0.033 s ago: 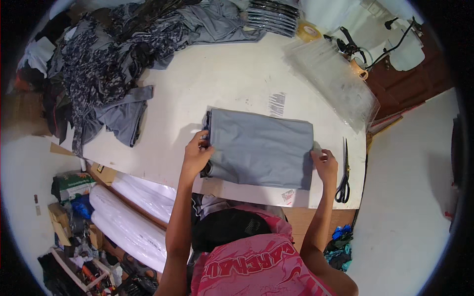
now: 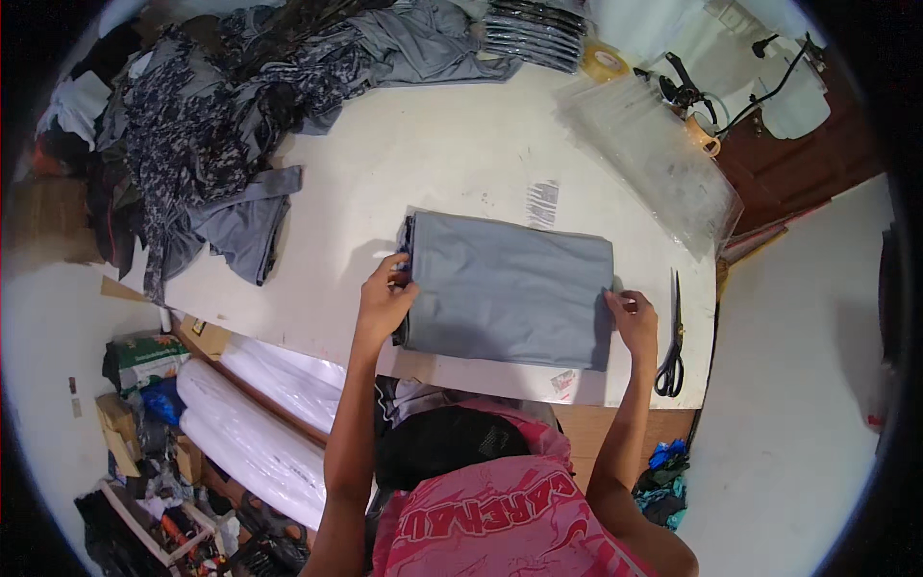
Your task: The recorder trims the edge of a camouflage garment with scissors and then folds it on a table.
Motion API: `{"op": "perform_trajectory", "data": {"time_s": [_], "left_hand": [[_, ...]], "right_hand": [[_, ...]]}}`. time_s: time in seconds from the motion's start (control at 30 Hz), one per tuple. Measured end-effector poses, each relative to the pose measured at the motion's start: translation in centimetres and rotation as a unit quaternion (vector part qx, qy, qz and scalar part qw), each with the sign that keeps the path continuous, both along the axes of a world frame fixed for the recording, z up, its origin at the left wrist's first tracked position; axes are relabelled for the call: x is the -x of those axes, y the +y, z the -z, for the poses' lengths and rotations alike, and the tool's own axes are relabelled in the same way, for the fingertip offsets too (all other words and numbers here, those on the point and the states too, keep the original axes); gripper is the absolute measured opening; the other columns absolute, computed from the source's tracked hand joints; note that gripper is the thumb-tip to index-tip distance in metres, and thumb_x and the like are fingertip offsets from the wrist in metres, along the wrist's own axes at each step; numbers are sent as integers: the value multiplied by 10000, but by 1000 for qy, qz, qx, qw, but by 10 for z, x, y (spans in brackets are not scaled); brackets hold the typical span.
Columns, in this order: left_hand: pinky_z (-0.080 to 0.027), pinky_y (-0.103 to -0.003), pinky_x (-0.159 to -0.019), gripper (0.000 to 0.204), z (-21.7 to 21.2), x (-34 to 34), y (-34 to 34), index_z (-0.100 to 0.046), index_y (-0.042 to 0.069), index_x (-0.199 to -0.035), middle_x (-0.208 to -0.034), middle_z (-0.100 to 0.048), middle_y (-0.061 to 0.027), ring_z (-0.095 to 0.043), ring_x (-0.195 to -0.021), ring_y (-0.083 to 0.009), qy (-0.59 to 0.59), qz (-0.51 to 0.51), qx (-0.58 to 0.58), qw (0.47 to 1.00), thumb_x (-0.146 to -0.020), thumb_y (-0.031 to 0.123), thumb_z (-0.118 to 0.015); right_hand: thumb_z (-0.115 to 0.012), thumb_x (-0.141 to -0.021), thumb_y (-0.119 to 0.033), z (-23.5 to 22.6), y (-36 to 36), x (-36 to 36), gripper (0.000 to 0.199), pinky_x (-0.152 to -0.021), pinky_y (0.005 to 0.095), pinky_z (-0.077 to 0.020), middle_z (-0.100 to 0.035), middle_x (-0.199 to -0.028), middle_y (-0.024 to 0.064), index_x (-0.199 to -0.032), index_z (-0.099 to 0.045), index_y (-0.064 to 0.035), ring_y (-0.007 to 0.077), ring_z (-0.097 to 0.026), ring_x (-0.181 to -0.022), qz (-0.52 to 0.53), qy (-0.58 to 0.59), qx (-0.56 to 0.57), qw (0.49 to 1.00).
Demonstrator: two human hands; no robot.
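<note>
A folded grey garment (image 2: 511,290) lies flat on the white table, with dark patterned layers showing along its left edge. My left hand (image 2: 387,300) grips that left edge, its thumb on top of the cloth and the fingers curled at the side. At the opposite short edge, my right hand (image 2: 633,315) pinches the fabric between bent fingers and thumb. Its fingertips are partly hidden. Black-handled scissors (image 2: 670,370) lie just right of my right hand, their blades pointing away from me.
The white table (image 2: 404,154) carries a heap of dark patterned and grey clothes (image 2: 192,135) at far left. Clear plastic bags (image 2: 654,159), a tape roll (image 2: 604,63) and a stack of packaged garments (image 2: 535,34) lie at the far right. Plastic-wrapped white rolls (image 2: 250,438) rest below the table's left side.
</note>
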State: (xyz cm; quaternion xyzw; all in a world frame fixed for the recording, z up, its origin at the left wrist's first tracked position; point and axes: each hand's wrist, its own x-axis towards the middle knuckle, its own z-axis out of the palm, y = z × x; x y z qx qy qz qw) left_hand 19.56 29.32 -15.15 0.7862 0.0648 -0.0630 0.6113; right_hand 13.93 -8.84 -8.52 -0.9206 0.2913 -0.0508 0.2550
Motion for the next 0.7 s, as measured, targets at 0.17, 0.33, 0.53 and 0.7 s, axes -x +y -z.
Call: {"op": "perform_trajectory", "data": {"time_s": [0.17,0.33,0.53,0.7], "left_hand": [[-487,-256,-627,380,14,0,0,-601,-1,-1125,-837,-679,-140,-614,-685,-130,-26,-24,-15,999,-775,104,-706],[-485,-238,-662,255,27,0,-14,-628,-11,-1069,-855,-661,-76,-609,-747,-116,-44,-8,-11,999,-820,30,-668],[-499,-257,-571,184,11,13,-44,-636,34,-1056,-875,-662,-63,-640,-710,-126,76,-2,137,988,-880,84,-620],[-501,-248,-512,197,18,13,-51,-619,48,-1082,-888,-678,-97,-677,-726,-154,38,1,151,988,-901,125,-610]], "right_hand": [[-705,-812,-238,15,-7,-10,327,-496,263,-339,-485,-585,0,-690,-571,35,79,-401,-558,-87,-26,-153,984],[-690,-832,-185,-39,12,-12,287,-511,246,-311,-462,-597,-20,-697,-535,14,66,-375,-570,-101,-118,-158,975],[-676,-830,-83,-104,46,-14,132,-532,221,-359,-573,-663,-6,-844,-573,-3,42,-450,-582,-109,-126,-229,959],[-693,-822,-127,-103,119,-34,166,-497,240,-408,-614,-684,40,-918,-607,-22,82,-513,-556,-241,-69,-197,948]]}}
